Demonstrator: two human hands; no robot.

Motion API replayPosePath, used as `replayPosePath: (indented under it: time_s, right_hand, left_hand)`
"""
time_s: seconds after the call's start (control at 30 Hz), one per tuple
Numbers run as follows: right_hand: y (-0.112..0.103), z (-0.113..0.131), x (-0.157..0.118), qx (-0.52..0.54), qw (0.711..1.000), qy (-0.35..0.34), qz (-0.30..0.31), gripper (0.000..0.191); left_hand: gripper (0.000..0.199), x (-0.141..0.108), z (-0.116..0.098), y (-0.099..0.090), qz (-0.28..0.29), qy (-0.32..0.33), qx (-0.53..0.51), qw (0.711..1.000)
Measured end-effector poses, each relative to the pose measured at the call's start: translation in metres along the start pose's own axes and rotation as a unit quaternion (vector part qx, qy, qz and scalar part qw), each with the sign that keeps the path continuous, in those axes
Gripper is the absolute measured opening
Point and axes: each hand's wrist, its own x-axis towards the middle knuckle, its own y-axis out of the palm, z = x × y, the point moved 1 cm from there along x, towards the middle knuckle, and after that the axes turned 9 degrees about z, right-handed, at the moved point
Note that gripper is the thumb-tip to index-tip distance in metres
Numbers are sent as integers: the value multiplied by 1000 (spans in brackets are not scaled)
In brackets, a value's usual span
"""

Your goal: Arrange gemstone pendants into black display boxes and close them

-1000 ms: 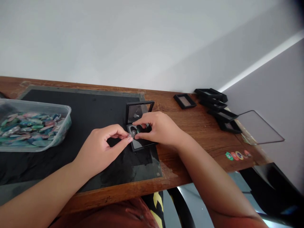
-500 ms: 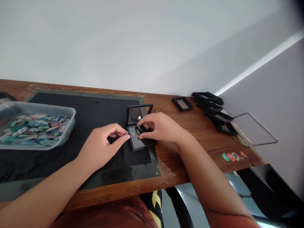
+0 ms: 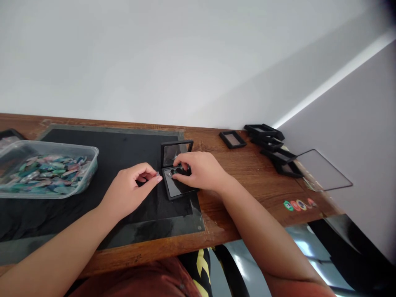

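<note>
My left hand (image 3: 131, 186) pinches a small clear-grey chip (image 3: 157, 174) between thumb and fingertips, just left of a black hinged frame box. The box (image 3: 182, 194) stands open, its windowed lid (image 3: 177, 145) tilted up at the back. My right hand (image 3: 199, 170) reaches over it from the right. Its thumb and index finger are curved and spread apart, close to the film. Between them, dark oval shapes show on the film; I cannot tell whether the fingers touch them. A small pale round piece (image 3: 170, 175) sits near the box's left edge.
At left, a clear plastic tub (image 3: 93, 165) holds many shiny green, pink and grey pieces (image 3: 46, 175). A black mat (image 3: 130, 144) covers part of the wooden table. Several black frames (image 3: 272, 144) are piled at right, with one frame (image 3: 232, 139) beside them. Round stickers (image 3: 300, 205) lie nearer.
My left hand has drawn slightly away from the box with the chip. My right thumb has shifted a little left over the film. The whole view has also shifted slightly.
</note>
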Motion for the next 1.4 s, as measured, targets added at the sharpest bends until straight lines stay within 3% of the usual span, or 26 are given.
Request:
replayPosePath:
  time_s: [0.17, 0.27, 0.5, 0.67, 0.83, 1.07, 1.23, 1.4]
  right_hand:
    - [-8, -7, -4, 56, 998, -2, 31, 18]
    - [-12, -11, -7, 99, 992, -14, 70, 28]
    - [-4, -11, -1, 139, 985, -49, 92, 30]
    - [-1, -10, 0, 145, 986, -64, 59, 27]
    - [-1, -4, -5, 136, 983, -109, -47, 32]
    - [5, 10, -7, 46, 968, -218, -119, 24]
    - [13, 10, -4, 12, 930, -298, -213, 27]
    - [12, 10, -4, 84, 929, -314, -179, 30]
  left_hand:
    - [32, 1, 3, 0, 7, 1, 9, 1000]
    - [32, 2, 5, 0, 0, 2, 13, 1000]
    - [23, 3, 3, 0, -30, 41, 29, 998]
    - [21, 4, 2, -1, -45, 63, 19, 997]
    - [21, 4, 2, -1, -57, 62, 15, 996]
    - [24, 5, 0, 1, 11, 34, -153, 988]
    - [20, 5, -1, 4, 53, 52, -246, 966]
    - [14, 4, -3, 5, 76, 44, -302, 949]
